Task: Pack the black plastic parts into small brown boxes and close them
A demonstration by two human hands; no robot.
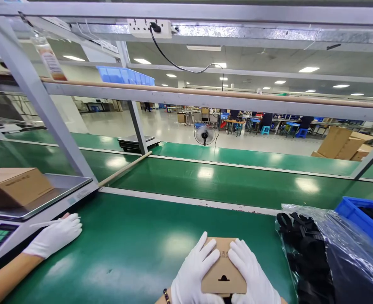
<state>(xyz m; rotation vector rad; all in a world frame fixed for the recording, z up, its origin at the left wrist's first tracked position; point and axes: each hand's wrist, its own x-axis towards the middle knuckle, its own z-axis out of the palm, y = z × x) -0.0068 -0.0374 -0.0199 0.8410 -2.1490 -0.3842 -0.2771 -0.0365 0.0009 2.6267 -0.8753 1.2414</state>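
Note:
A small brown cardboard box point(223, 275) with a hang-hole cutout lies on the green belt point(135, 249) at the bottom centre. Both my hands wear white gloves and rest on it. My left hand point(193, 276) grips its left side, fingers spread over the top. On the other side, my right hand point(253, 276) clasps the right edge. A dark bead bracelet point(166, 295) shows at my left wrist.
At the left a scale point(66, 188) carries a larger cardboard box point(13, 185), and a co-worker's gloved hand point(55, 237) rests beside it. A clear bag of black parts point(313, 253) and a blue bin point(354, 211) sit at the right. Metal frame posts point(43, 109) rise ahead.

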